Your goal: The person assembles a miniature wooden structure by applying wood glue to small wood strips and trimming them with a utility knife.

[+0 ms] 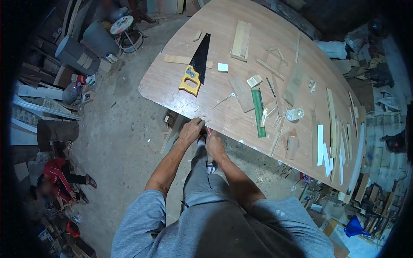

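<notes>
At the near edge of the wooden table [176,101], my left hand [192,130] is closed, its fingers pinched on a small pale wood piece [206,121]. Just right of it, my right hand [214,144] is wrapped round a small red-handled tool [208,130], whose tip points at the wood piece. The two hands are close together. A handsaw with a yellow handle [190,81] lies beyond them on the table. To the right are a green strip [258,112] and a thin stick [223,101].
Wood blocks [241,41], a white square [222,67], a clear jar [294,114] and white strips [320,145] lie on the table. A person in red [58,177] is at the lower left. A round stool [122,26] stands beyond the table's left side.
</notes>
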